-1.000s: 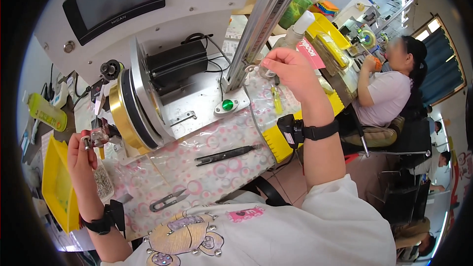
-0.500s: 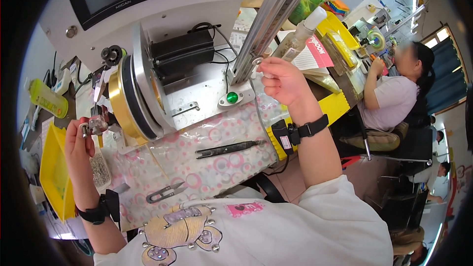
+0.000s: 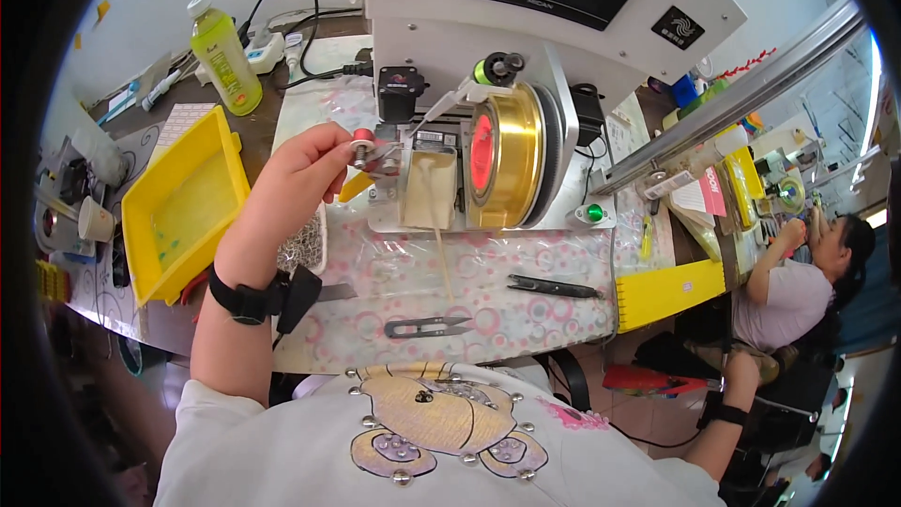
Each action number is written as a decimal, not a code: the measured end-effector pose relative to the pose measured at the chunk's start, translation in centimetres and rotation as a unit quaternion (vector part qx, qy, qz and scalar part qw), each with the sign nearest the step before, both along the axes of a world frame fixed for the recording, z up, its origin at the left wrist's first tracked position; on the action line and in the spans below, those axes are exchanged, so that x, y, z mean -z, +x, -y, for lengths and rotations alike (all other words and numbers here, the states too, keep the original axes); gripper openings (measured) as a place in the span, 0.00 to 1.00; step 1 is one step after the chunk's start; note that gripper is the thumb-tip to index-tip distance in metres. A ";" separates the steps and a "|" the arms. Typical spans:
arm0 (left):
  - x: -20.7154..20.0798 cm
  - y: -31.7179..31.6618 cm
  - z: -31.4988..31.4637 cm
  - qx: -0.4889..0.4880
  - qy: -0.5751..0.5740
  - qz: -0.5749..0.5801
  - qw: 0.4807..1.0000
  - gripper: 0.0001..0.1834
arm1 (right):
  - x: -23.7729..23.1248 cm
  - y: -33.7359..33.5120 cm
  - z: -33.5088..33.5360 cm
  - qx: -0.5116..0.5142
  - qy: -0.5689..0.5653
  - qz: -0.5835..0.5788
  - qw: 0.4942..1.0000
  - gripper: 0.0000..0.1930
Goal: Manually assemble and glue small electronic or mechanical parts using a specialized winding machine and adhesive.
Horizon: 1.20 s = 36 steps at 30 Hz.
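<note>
My left hand point(image 3: 314, 164) is closed, its thumb and fingers around a small metal knob point(image 3: 360, 152) with a red part. The knob belongs to a small clamp-like fitting point(image 3: 385, 160) at the left side of a white machine point(image 3: 422, 28). To the right of the fitting is a gold spool point(image 3: 516, 155) with a red centre. My right hand point(image 3: 741, 371) hangs low at the far right, beside a red object point(image 3: 652, 379); its fingers are not clear enough to read.
On the patterned table cover lie thread snips point(image 3: 429, 328) and a black tool point(image 3: 554, 287). A yellow tray point(image 3: 141, 263) and a container of small metal pieces point(image 3: 302, 246) stand left. A metal post point(image 3: 732, 99) slants at right. A co-worker point(image 3: 798, 286) sits beyond.
The view has swung left. My right hand has left the metal post, where it pinched a small round metal piece, and dropped down at the right. My left hand stays at the knob.
</note>
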<state>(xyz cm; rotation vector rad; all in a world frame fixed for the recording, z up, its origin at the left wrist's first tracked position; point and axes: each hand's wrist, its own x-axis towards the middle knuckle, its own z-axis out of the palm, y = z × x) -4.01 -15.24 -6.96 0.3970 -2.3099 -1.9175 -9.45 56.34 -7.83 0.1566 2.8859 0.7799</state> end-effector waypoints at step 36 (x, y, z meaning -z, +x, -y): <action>-7.2 -2.8 -1.7 0.261 -0.240 -0.103 0.929 0.02 | -8.7 -6.7 51.3 -0.551 -0.373 -0.224 0.712 0.16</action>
